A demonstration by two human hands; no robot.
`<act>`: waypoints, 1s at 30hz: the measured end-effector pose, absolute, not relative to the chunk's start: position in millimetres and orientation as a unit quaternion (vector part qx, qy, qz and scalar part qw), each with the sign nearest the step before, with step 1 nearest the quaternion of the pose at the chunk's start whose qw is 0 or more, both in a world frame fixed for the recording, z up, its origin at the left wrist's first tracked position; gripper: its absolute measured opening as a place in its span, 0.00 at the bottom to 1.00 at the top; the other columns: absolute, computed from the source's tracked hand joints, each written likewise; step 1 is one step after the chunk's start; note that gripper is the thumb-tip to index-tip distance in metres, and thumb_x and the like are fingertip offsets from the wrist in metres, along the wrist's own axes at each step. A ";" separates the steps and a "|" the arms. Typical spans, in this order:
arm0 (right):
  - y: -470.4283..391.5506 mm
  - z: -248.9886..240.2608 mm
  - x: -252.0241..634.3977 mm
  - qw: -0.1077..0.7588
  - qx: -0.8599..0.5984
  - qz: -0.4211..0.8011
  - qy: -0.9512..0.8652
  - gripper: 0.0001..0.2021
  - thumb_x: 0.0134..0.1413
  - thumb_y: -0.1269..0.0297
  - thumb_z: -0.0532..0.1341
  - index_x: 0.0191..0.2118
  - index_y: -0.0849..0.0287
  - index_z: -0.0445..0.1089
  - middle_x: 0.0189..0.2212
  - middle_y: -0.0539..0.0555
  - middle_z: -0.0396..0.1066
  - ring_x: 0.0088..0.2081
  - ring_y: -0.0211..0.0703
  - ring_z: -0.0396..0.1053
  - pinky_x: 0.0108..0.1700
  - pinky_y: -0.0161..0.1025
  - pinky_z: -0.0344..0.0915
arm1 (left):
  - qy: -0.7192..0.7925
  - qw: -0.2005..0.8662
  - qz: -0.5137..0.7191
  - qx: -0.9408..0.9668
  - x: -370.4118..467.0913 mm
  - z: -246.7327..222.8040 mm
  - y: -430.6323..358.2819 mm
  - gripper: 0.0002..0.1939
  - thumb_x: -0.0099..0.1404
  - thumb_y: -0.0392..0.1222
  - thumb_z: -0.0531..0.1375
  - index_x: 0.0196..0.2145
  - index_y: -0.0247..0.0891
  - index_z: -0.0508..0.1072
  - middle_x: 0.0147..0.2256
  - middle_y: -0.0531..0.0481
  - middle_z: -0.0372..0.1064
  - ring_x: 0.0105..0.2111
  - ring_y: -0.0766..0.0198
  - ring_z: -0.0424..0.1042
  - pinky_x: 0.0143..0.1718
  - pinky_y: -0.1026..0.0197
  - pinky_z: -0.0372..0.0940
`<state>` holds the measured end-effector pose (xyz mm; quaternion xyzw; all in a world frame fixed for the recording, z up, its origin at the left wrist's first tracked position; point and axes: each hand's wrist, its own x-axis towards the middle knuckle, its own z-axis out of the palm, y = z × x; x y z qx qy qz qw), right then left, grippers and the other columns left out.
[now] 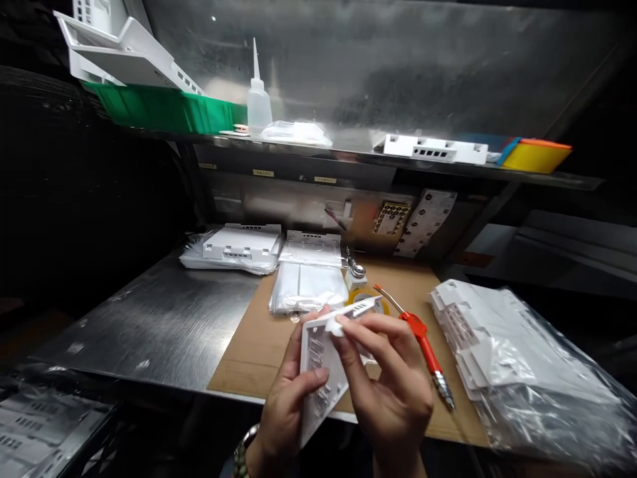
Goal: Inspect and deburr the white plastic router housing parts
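Note:
My left hand [293, 392] grips a white plastic housing [323, 378], its thumb lying over the inner face. The housing is tilted up over the front of the cardboard sheet, and small slots and ribs show on it. At its upper edge, my right hand [388, 372] pinches a small white piece [334, 325] between thumb and index finger. That piece touches the housing's rim; what it is made of I cannot tell. Just beyond my right hand lies a red air blow gun [421, 338] with a metal nozzle. A yellow tape roll [371, 297] is partly hidden behind the housing.
Cardboard [249, 362] covers part of the metal bench [189, 318]. Bagged white housings [507, 338] stand at right; more housings [243, 242] and plastic bags [308, 289] lie at the back. Overhead, a shelf [348, 156] carries a green bin [164, 109] and a dropper bottle [259, 106].

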<state>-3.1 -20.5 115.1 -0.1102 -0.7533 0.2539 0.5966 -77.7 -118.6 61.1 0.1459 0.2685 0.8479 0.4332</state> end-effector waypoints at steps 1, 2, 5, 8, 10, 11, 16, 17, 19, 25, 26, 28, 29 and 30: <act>-19.9 114.8 -4.8 0.598 -0.112 0.253 -0.752 0.17 0.60 0.77 0.67 0.51 0.48 0.78 0.41 0.53 0.72 0.41 0.43 0.75 0.42 0.42 0.77 | 0.267 0.438 0.846 0.147 -74.8 63.1 -115.8 0.33 0.65 0.32 0.64 0.62 0.64 0.71 0.68 0.63 0.62 0.71 0.50 0.54 0.73 0.52 0.50; -18.3 113.9 -5.8 0.602 -0.115 0.252 -0.749 0.17 0.60 0.76 0.67 0.50 0.49 0.79 0.41 0.53 0.72 0.41 0.43 0.75 0.42 0.42 0.77 | 0.265 0.442 0.845 0.144 -72.7 64.4 -113.6 0.33 0.65 0.32 0.64 0.62 0.65 0.70 0.68 0.64 0.61 0.72 0.50 0.53 0.73 0.51 0.49; -14.1 110.6 -5.8 0.610 -0.122 0.250 -0.742 0.16 0.60 0.76 0.67 0.50 0.50 0.79 0.40 0.53 0.72 0.40 0.43 0.75 0.41 0.40 0.77 | 0.258 0.450 0.844 0.136 -69.7 65.9 -109.1 0.34 0.64 0.31 0.65 0.62 0.65 0.70 0.68 0.63 0.62 0.72 0.50 0.52 0.73 0.51 0.49; -13.2 109.5 -5.2 0.606 -0.115 0.250 -0.746 0.16 0.61 0.76 0.67 0.50 0.51 0.79 0.40 0.53 0.72 0.40 0.42 0.74 0.42 0.40 0.76 | 0.251 0.452 0.845 0.132 -68.5 66.1 -106.7 0.35 0.64 0.32 0.66 0.62 0.65 0.70 0.68 0.63 0.62 0.71 0.50 0.53 0.72 0.53 0.50; -7.5 108.2 -5.6 0.604 -0.121 0.237 -0.752 0.14 0.61 0.75 0.67 0.49 0.52 0.79 0.40 0.53 0.72 0.40 0.43 0.74 0.42 0.40 0.75 | 0.251 0.453 0.848 0.116 -69.0 65.9 -107.3 0.36 0.64 0.32 0.66 0.63 0.67 0.69 0.67 0.64 0.63 0.71 0.52 0.54 0.72 0.55 0.50; -0.7 106.3 -5.6 0.605 -0.131 0.228 -0.751 0.12 0.61 0.74 0.67 0.48 0.52 0.80 0.40 0.54 0.72 0.40 0.43 0.74 0.42 0.41 0.74 | 0.253 0.455 0.847 0.105 -70.3 65.6 -108.5 0.37 0.64 0.32 0.66 0.64 0.67 0.66 0.67 0.64 0.64 0.70 0.52 0.56 0.71 0.55 0.51; 79.6 71.0 -2.1 0.631 -0.293 0.196 -0.690 0.12 0.60 0.56 0.69 0.44 0.58 0.81 0.39 0.56 0.75 0.40 0.48 0.73 0.43 0.45 0.70 | 0.263 0.468 0.841 0.061 -88.9 62.8 -121.3 0.48 0.66 0.31 0.62 0.73 0.65 0.43 0.66 0.54 0.67 0.63 0.49 0.69 0.68 0.49 0.60; 100.3 59.0 -2.2 0.608 -0.345 0.200 -0.687 0.17 0.60 0.51 0.67 0.45 0.59 0.81 0.41 0.58 0.75 0.41 0.50 0.73 0.43 0.46 0.69 | 0.263 0.464 0.844 0.050 -94.8 62.3 -124.7 0.49 0.67 0.31 0.61 0.73 0.64 0.40 0.65 0.52 0.67 0.62 0.49 0.70 0.67 0.47 0.61; 136.9 33.4 -5.9 0.467 -0.426 0.199 -0.749 0.25 0.61 0.43 0.61 0.48 0.61 0.80 0.42 0.61 0.76 0.42 0.53 0.73 0.43 0.48 0.67 | 0.259 0.459 0.849 0.027 -107.3 62.0 -132.1 0.50 0.68 0.31 0.60 0.74 0.60 0.34 0.65 0.47 0.67 0.60 0.47 0.72 0.66 0.42 0.62; 170.2 -19.0 -34.3 0.269 -0.430 0.188 -0.841 0.24 0.50 0.45 0.63 0.46 0.57 0.78 0.36 0.58 0.79 0.45 0.60 0.69 0.47 0.51 0.63 | 0.151 0.533 0.824 0.115 -134.8 68.3 -155.9 0.34 0.78 0.48 0.49 0.75 0.42 0.43 0.67 0.35 0.63 0.64 0.38 0.66 0.68 0.35 0.55; 169.4 -21.7 -36.9 0.255 -0.430 0.180 -0.847 0.23 0.51 0.45 0.62 0.45 0.56 0.78 0.37 0.59 0.79 0.46 0.61 0.69 0.48 0.52 0.63 | 0.136 0.541 0.819 0.130 -137.4 69.8 -159.6 0.33 0.78 0.51 0.47 0.75 0.41 0.45 0.67 0.34 0.63 0.64 0.38 0.65 0.68 0.35 0.54; 170.1 -22.9 -34.9 0.244 -0.427 0.168 -0.854 0.25 0.54 0.42 0.60 0.48 0.56 0.77 0.41 0.60 0.79 0.47 0.61 0.69 0.49 0.52 0.63 | 0.128 0.548 0.816 0.134 -142.1 72.1 -166.4 0.33 0.78 0.55 0.43 0.74 0.39 0.49 0.67 0.35 0.63 0.66 0.38 0.63 0.69 0.35 0.51; 172.6 -22.2 -29.8 0.248 -0.428 0.161 -0.854 0.27 0.56 0.41 0.58 0.50 0.57 0.76 0.44 0.62 0.79 0.48 0.60 0.69 0.50 0.52 0.63 | 0.128 0.548 0.816 0.132 -144.4 72.6 -169.6 0.34 0.78 0.57 0.41 0.74 0.39 0.49 0.67 0.35 0.63 0.66 0.39 0.62 0.70 0.35 0.50; 176.6 -21.2 -21.8 0.255 -0.430 0.153 -0.852 0.29 0.58 0.40 0.55 0.51 0.58 0.75 0.46 0.63 0.78 0.49 0.60 0.70 0.51 0.52 0.64 | 0.128 0.548 0.815 0.133 -146.7 72.7 -172.7 0.34 0.78 0.59 0.40 0.74 0.39 0.50 0.67 0.35 0.63 0.67 0.39 0.62 0.70 0.36 0.49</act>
